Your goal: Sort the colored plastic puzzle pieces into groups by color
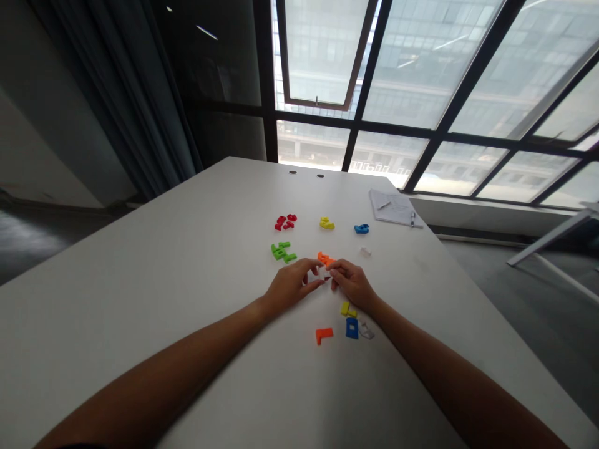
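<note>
Between my two hands is a small clear plastic piece [322, 273]. The thumb and fingers of my left hand [296, 279] pinch it from the left. From the other side, the closed fingers of my right hand [350, 280] meet it, and a dark reddish bit shows by the fingertips. Just beyond them lie orange pieces [326, 257], partly hidden by the right hand. Nearer me, beside my right forearm, are a yellow piece [347, 309], a blue piece with a square hole [352, 328], a clear piece [365, 330] and an L-shaped orange piece [324, 335].
On the white table [210, 249], red pieces [285, 222], green pieces [283, 252], yellow pieces [326, 223], blue pieces [361, 229] and a clear piece [365, 251] lie in separate groups. Paper [395, 207] with pens sits at the right edge. Windows [412, 68] stand behind.
</note>
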Available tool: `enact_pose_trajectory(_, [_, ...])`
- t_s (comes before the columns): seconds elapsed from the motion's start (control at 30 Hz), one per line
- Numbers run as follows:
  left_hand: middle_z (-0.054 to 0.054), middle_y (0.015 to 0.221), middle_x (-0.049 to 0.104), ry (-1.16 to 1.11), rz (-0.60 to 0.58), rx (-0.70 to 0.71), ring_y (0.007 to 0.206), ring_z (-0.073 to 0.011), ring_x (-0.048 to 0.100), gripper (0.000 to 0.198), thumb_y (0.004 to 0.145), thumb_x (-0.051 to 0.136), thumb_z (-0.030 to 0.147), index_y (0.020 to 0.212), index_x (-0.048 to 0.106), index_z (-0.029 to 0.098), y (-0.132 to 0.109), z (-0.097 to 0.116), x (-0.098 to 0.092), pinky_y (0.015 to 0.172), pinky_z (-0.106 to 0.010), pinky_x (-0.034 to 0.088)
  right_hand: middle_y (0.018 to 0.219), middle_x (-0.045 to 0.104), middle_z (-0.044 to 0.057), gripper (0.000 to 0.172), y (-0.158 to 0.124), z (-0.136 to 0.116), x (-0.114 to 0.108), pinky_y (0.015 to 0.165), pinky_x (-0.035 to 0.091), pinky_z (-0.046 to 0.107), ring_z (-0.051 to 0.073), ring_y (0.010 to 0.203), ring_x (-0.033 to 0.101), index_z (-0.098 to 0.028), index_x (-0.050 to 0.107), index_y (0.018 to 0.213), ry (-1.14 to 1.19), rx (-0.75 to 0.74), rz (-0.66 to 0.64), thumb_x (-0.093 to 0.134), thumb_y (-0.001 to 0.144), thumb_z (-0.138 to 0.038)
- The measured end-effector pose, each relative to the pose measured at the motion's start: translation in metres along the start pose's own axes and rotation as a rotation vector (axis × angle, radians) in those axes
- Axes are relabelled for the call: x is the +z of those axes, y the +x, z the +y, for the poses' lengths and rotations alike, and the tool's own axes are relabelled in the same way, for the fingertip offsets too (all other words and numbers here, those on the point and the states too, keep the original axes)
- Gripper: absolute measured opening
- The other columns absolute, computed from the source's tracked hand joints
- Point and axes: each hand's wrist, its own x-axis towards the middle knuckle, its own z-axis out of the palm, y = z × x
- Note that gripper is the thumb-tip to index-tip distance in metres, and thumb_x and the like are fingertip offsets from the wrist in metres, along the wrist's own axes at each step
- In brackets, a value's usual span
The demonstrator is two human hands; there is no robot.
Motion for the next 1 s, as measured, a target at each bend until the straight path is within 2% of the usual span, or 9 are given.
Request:
enact_pose_trajectory(0.07, [0.0, 0.102, 0.069, -0.013, 0.007, 0.002, 0.07, -0.0123, 0.062, 0.034, 0.095, 0.066, 0.045, 0.121, 0.062, 0.025, 0.0, -0.001, 0.0, 0.07, -0.027, 0.049, 0.065, 0.063, -0.002, 0.03, -0.001, -0.001, 0.0, 0.057, 0.05, 0.025, 0.014, 0.055, 0.06, -0.02, 0.065, 0.102, -0.006, -0.009, -0.002, 0.061, 0.098, -0.049])
enact_pose_trajectory(0.17, [0.0, 0.103, 0.069, -0.058, 0.018, -0.006, 0.071, -0.0125, 0.062, 0.035, 0.094, 0.066, 0.045, 0.124, 0.062, 0.026, 0.001, -0.003, 0.001, 0.07, -0.027, 0.05, 0.075, 0.068, 0.0, 0.026, -0.002, -0.004, 0.001, 0.058, 0.051, 0.026, 0.014, 0.057, 0.061, -0.02, 0.063, 0.104, -0.045, -0.043, -0.009, 0.062, 0.097, -0.045])
enact_pose_trajectory(0.37, [-0.001, 0.104, 0.068, -0.135, 0.028, -0.039, 0.072, -0.0129, 0.061, 0.037, 0.092, 0.07, 0.04, 0.125, 0.063, 0.026, 0.004, -0.007, 0.001, 0.071, -0.027, 0.051, 0.079, 0.063, 0.0, 0.019, -0.003, -0.013, 0.002, 0.062, 0.051, 0.026, 0.013, 0.061, 0.057, -0.021, 0.064, 0.109, -0.349, -0.212, 0.059, 0.065, 0.093, -0.032])
enact_pose_trajectory(0.43, [-0.002, 0.104, 0.069, -0.14, 0.023, -0.047, 0.072, -0.013, 0.061, 0.037, 0.092, 0.069, 0.041, 0.126, 0.064, 0.026, 0.004, -0.006, 0.001, 0.071, -0.027, 0.051, 0.09, 0.064, 0.003, 0.017, -0.004, -0.015, 0.0, 0.064, 0.052, 0.027, 0.013, 0.064, 0.057, -0.021, 0.064, 0.11, -0.43, -0.277, 0.066, 0.062, 0.095, -0.029])
enact_pose_trajectory(0.53, [-0.002, 0.102, 0.07, -0.146, 0.003, -0.061, 0.071, -0.013, 0.061, 0.038, 0.091, 0.07, 0.042, 0.125, 0.065, 0.026, 0.004, -0.004, -0.001, 0.071, -0.027, 0.051, 0.103, 0.064, 0.007, 0.018, -0.005, -0.016, -0.003, 0.066, 0.053, 0.029, 0.015, 0.07, 0.059, -0.023, 0.063, 0.113, -0.497, -0.345, 0.051, 0.06, 0.097, -0.028])
enact_pose_trajectory(0.63, [-0.001, 0.098, 0.071, -0.142, -0.024, -0.084, 0.071, -0.0133, 0.063, 0.042, 0.091, 0.069, 0.046, 0.128, 0.063, 0.027, 0.004, -0.002, -0.002, 0.068, -0.026, 0.051, 0.101, 0.065, 0.006, 0.016, -0.005, -0.016, -0.01, 0.064, 0.052, 0.029, 0.015, 0.066, 0.057, -0.024, 0.062, 0.113, -0.549, -0.369, 0.006, 0.059, 0.098, -0.028])
enact_pose_trajectory(0.73, [0.0, 0.095, 0.071, -0.133, -0.037, -0.108, 0.071, -0.0135, 0.064, 0.044, 0.094, 0.065, 0.045, 0.133, 0.059, 0.026, 0.005, -0.001, -0.003, 0.067, -0.025, 0.051, 0.102, 0.065, 0.007, 0.012, 0.0, -0.013, -0.024, 0.062, 0.05, 0.029, 0.014, 0.064, 0.056, -0.023, 0.063, 0.108, -0.62, -0.375, 0.0, 0.059, 0.099, -0.029])
enact_pose_trajectory(0.9, [0.001, 0.091, 0.072, -0.092, -0.065, -0.103, 0.067, -0.012, 0.063, 0.035, 0.095, 0.059, 0.036, 0.129, 0.061, 0.025, 0.005, -0.001, -0.003, 0.065, -0.024, 0.048, 0.095, 0.064, 0.006, 0.012, 0.011, 0.003, -0.068, 0.061, 0.047, 0.028, 0.013, 0.061, 0.055, -0.02, 0.064, 0.097, -0.773, -0.315, 0.239, 0.057, 0.098, -0.03])
enact_pose_trajectory(1.0, [0.002, 0.088, 0.072, -0.073, -0.093, -0.091, 0.066, -0.0113, 0.063, 0.03, 0.095, 0.058, 0.033, 0.124, 0.064, 0.025, 0.004, -0.001, -0.003, 0.065, -0.023, 0.047, 0.087, 0.065, 0.004, 0.01, 0.013, 0.015, -0.093, 0.064, 0.046, 0.028, 0.014, 0.061, 0.055, -0.02, 0.065, 0.094, -0.946, -0.196, 0.223, 0.059, 0.094, -0.027])
